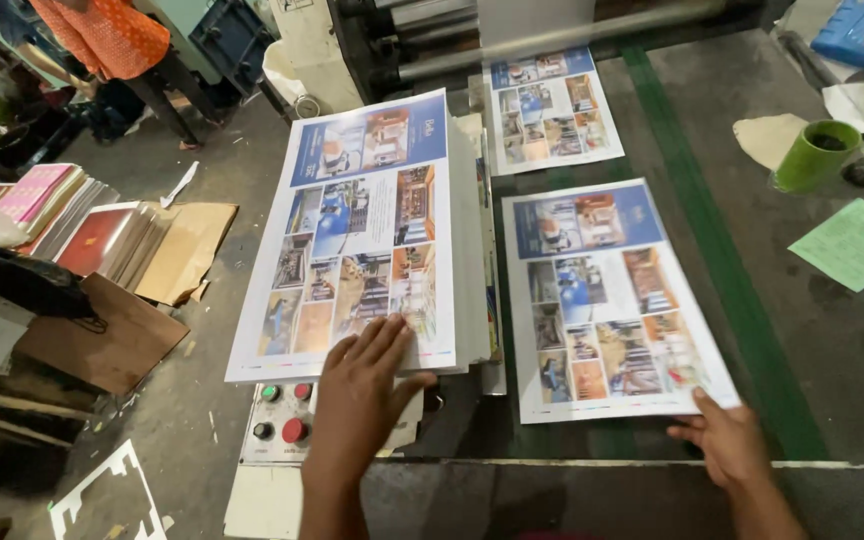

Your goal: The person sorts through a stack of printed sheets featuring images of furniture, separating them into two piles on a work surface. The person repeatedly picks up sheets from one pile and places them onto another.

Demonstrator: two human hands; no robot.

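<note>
On the machine bed, right hand (727,440) pinches the loose printed sheet's (612,300) near corner; left hand (362,385) lies flat, fingers spread, on the stack (362,230) just left.

left hand (367,385): flat, fingers spread, palm down | right hand (727,440): fingers curled, reaching forward

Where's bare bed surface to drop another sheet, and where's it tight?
Free: the dark bed right of the green stripe, below the green paper. The gap between the near sheet and far sheet is narrow. Crowded: the stack under the left hand; the near sheet at the right hand; the far right corner around the green cup.
</note>
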